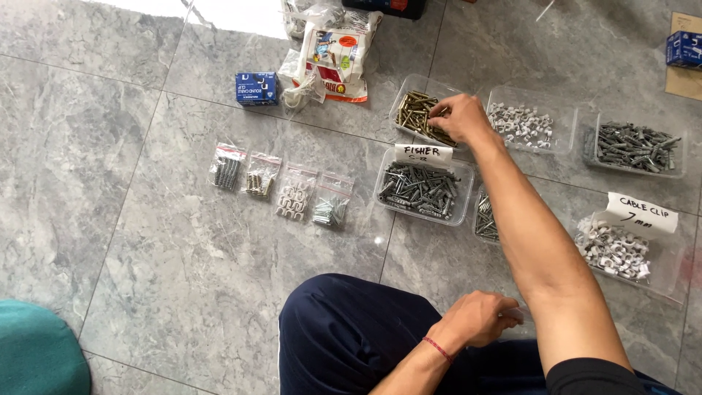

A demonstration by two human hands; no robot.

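Your right hand (459, 117) is reaching into the clear tub of brass screws (417, 117) at 12 o'clock, fingertips pinching some. Your left hand (479, 318) is curling around a small clear bag (514, 314) by your knee. 4 filled bags (281, 186) are lying at 10 o'clock.

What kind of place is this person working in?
Probably a home or shop floor used as a sorting spot: grey tile floor, clear tubs of screws, and small filled bags laid in a row.
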